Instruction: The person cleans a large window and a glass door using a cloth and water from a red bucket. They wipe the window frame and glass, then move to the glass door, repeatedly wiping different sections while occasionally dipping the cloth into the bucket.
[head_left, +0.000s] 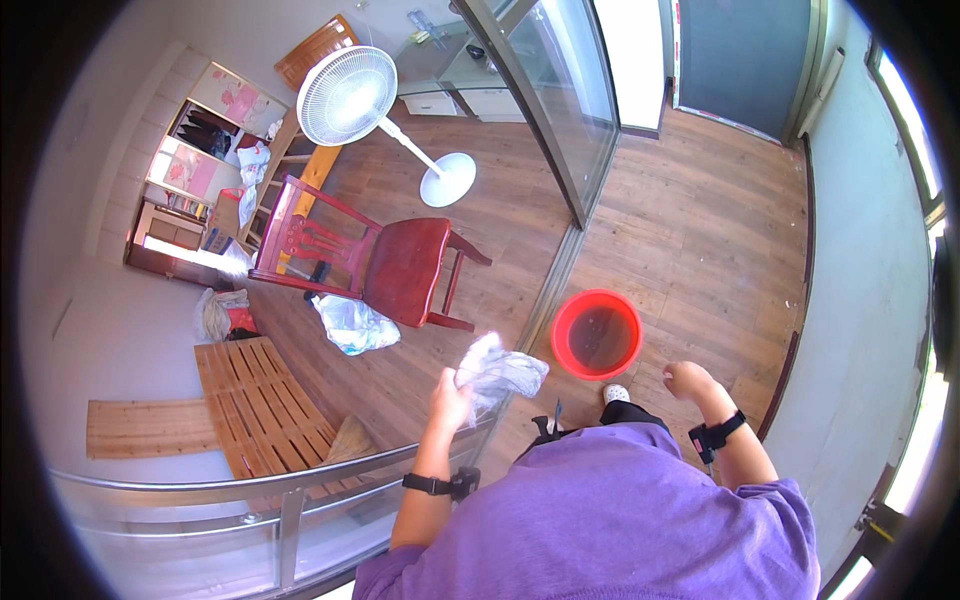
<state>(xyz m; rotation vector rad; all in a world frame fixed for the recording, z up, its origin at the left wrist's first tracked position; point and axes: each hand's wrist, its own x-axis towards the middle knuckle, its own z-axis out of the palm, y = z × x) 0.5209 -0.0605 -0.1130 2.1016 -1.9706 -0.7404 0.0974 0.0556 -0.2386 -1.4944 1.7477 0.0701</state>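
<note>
My left hand (451, 403) grips a crumpled greyish-white cloth (504, 373), which spreads out past the fingers towards the right. My right hand (687, 380) is held out on the other side with its fingers curled in, and nothing shows in it. Between the hands and farther forward, a red plastic bucket (635, 337) stands on the wood-look floor, with dark, murky water (600, 339) inside. Both hands are apart from the bucket. A white shoe (616, 394) shows just below it.
A glass sliding door (559, 112) and its floor track (551, 289) run left of the bucket. Beyond stand a red wooden chair (409, 262), a white pedestal fan (448, 180) and a plastic bag (356, 326). A metal-framed glass panel (292, 525) and slatted wooden boards (262, 405) are at lower left.
</note>
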